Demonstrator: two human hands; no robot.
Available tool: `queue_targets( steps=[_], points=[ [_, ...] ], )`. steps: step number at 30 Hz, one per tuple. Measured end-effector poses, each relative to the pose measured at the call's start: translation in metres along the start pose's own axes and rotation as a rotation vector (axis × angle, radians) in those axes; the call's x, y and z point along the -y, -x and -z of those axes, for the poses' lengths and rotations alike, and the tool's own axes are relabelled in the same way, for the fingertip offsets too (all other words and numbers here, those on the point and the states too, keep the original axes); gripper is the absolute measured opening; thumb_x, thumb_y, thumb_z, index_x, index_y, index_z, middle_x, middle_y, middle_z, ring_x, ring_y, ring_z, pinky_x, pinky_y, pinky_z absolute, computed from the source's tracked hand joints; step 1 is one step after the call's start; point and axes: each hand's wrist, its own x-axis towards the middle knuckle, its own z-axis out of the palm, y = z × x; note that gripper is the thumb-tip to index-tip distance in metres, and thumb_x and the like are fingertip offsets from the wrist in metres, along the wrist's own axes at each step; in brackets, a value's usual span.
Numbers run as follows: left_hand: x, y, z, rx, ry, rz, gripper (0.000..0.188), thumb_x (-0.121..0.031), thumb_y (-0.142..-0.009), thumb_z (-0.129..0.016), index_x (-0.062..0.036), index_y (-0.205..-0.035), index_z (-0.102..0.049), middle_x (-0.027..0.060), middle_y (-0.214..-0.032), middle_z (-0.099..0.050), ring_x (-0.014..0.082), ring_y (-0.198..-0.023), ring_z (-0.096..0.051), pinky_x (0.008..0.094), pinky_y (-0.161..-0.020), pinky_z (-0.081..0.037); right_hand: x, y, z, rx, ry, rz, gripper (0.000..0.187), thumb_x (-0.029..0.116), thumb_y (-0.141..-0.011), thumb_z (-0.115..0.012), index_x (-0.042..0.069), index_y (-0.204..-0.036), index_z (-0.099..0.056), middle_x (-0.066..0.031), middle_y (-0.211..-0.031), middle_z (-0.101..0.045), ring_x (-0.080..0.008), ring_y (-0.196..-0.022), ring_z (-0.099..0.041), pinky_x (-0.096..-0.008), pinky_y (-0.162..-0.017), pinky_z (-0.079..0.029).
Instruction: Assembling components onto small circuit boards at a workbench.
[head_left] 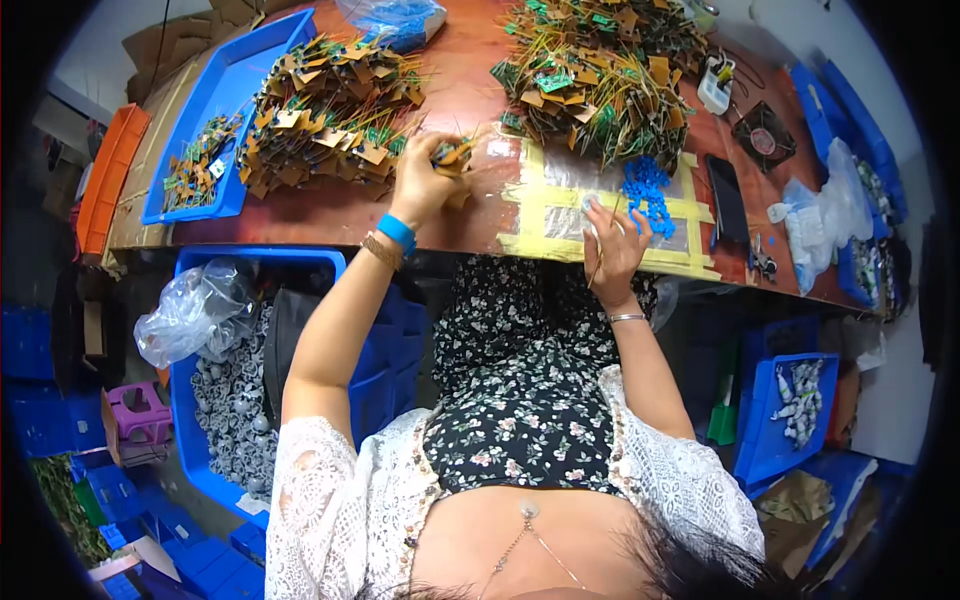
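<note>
My left hand (425, 180) is closed around a small circuit board (452, 157) with an orange-brown face and yellow wires, just above the tabletop. Most of that board is hidden by my fingers. Nearer the table's front edge, my right hand (617, 245) pinches a small pale round part (588, 203) over the yellow-taped patch (560, 225). A thin stick-like thing (597, 265) crosses the right palm; its kind cannot be made out. Small blue plastic pieces (648, 195) lie loose beside the right fingertips. Left of my left hand spreads a heap of wired circuit boards (325, 125).
Another board heap (600, 85) covers the back right. A blue tray (225, 90) stands far left. On the right are a black phone (727, 200), a small fan (763, 135) and plastic bags (815, 225). Below the table edge, a blue bin (190, 400) holds grey round parts.
</note>
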Motion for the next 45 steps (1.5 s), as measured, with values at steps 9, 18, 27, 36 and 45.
queue_targets(
  steps=[9, 18, 27, 36, 45],
  points=[
    [-0.017, 0.037, -0.025, -0.069, -0.131, 0.072, 0.057, -0.002, -0.063, -0.078, -0.0096, -0.117, -0.062, 0.0193, -0.132, -0.047, 0.0379, -0.118, -0.052, 0.0405, -0.098, -0.046, -0.009, 0.003, 0.006, 0.034, -0.158, 0.000, 0.025, 0.014, -0.088, -0.064, 0.006, -0.112, -0.063, -0.0070, -0.112, -0.068, -0.0224, -0.099, -0.061, -0.0466, -0.100, -0.033],
    [-0.023, 0.039, -0.039, -0.097, -0.191, 0.103, 0.061, 0.002, -0.063, -0.077, -0.0108, -0.120, -0.061, 0.0189, -0.138, -0.043, 0.0382, -0.123, -0.048, 0.0407, -0.101, -0.045, -0.017, 0.009, 0.010, 0.033, -0.278, 0.053, 0.027, 0.011, -0.087, -0.065, 0.006, -0.114, -0.061, -0.0100, -0.113, -0.068, -0.0239, -0.101, -0.061, -0.0481, -0.100, -0.033],
    [-0.023, 0.043, -0.027, -0.165, -0.037, 0.281, 0.061, 0.001, -0.054, -0.080, -0.0087, -0.113, -0.065, 0.0172, -0.132, -0.048, 0.0343, -0.125, -0.047, 0.0400, -0.104, -0.041, -0.017, 0.007, 0.007, 0.032, -0.290, 0.080, 0.029, 0.004, -0.083, -0.064, 0.005, -0.113, -0.061, -0.0112, -0.113, -0.067, -0.0250, -0.099, -0.060, -0.0479, -0.101, -0.034],
    [-0.053, 0.000, 0.112, -0.344, 0.167, 0.099, 0.057, 0.003, -0.056, -0.075, -0.0052, -0.111, -0.063, 0.0095, -0.118, -0.056, 0.0245, -0.115, -0.054, 0.0324, -0.102, -0.041, -0.022, 0.001, 0.028, 0.118, -0.310, 0.011, 0.027, -0.001, -0.083, -0.061, 0.002, -0.110, -0.061, -0.0129, -0.111, -0.067, -0.0277, -0.099, -0.060, -0.0498, -0.102, -0.033],
    [0.072, -0.048, 0.273, -0.279, 0.514, 0.304, 0.063, 0.012, -0.072, -0.069, -0.0054, -0.131, -0.053, 0.0063, -0.119, -0.063, 0.0184, -0.104, -0.062, 0.0303, -0.088, -0.052, -0.019, -0.005, 0.015, 0.159, -0.207, 0.019, 0.025, 0.001, -0.086, -0.060, 0.002, -0.110, -0.060, -0.0134, -0.110, -0.067, -0.0276, -0.098, -0.060, -0.0493, -0.100, -0.034]
  ],
)
